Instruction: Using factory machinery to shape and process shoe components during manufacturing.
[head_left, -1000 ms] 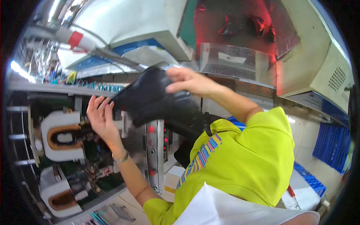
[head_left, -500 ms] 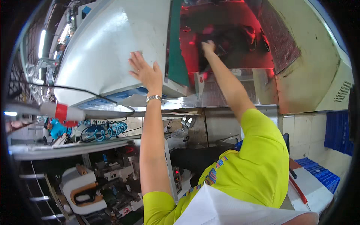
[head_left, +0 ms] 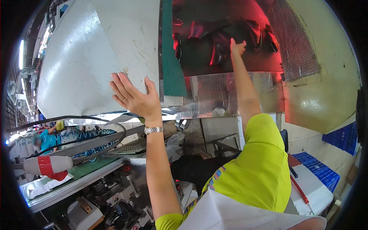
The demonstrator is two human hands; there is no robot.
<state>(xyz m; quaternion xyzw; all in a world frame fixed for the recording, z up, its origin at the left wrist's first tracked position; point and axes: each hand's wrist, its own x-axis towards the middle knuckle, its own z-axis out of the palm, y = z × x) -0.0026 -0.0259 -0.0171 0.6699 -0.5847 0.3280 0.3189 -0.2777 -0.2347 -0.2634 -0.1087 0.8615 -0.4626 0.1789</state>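
My right hand (head_left: 237, 47) reaches into a red-lit machine opening, with thumb and fingers apart and nothing seen in them. Around it several dark, glossy, boot-shaped pieces lie on a dark bed; the nearest piece (head_left: 220, 49) is just left of the hand. Another dark piece (head_left: 253, 33) lies beyond it on the right. Whether my fingertips touch any of them I cannot tell. My left hand (head_left: 136, 97), with a ring and a metal wristwatch, is spread open by the lower edge of the white machine housing (head_left: 115, 42); contact with it is unclear.
A green flap (head_left: 170, 50) hangs at the opening's left side, and a cream panel with a textured sheet (head_left: 297, 46) borders the right. A hose-like arm with red tape (head_left: 46, 165) crosses at left. Below stands a machine bench. Blue crates (head_left: 316, 170) stand at right.
The view has shifted. My right hand, earlier closed over a dark piece, now has its fingers apart, and the pieces lie spread on the bed. My left hand stays open, lower along the housing.
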